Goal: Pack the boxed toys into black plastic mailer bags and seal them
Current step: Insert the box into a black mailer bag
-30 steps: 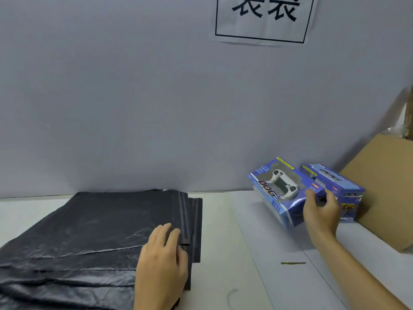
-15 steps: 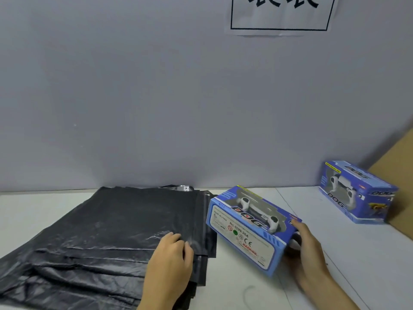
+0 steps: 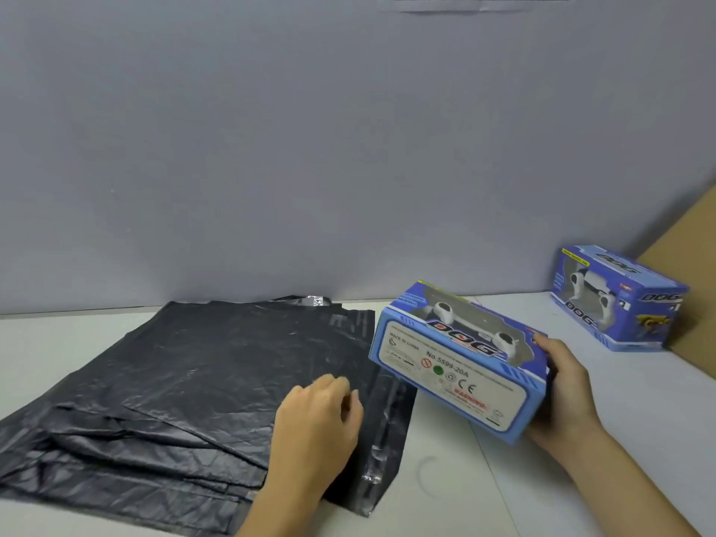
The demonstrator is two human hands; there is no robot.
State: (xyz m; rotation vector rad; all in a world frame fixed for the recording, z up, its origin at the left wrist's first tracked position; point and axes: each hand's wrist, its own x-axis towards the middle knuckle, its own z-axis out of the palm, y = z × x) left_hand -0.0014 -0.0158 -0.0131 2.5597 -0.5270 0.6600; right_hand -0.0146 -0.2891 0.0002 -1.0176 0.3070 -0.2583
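A stack of black plastic mailer bags [image 3: 186, 389] lies flat on the white table, left of centre. My left hand [image 3: 317, 424] rests on the stack's right part, fingers bent and pinching at the top bag near its open end. My right hand [image 3: 565, 393] grips the right end of a blue boxed toy dog [image 3: 457, 362], tilted, its bottom label facing me, just right of the bags' edge. A second blue boxed toy [image 3: 616, 296] stands on the table at the far right.
A brown cardboard box [image 3: 693, 273] stands at the right edge behind the second toy. A grey wall runs along the back of the white table [image 3: 620, 401], with a paper sign [image 3: 480, 1] at the top. Bare table surface lies between bags and boxes.
My right hand has carried the toy box from beside the second box leftward to the bags' edge. My left hand's fingers have curled on the top bag.
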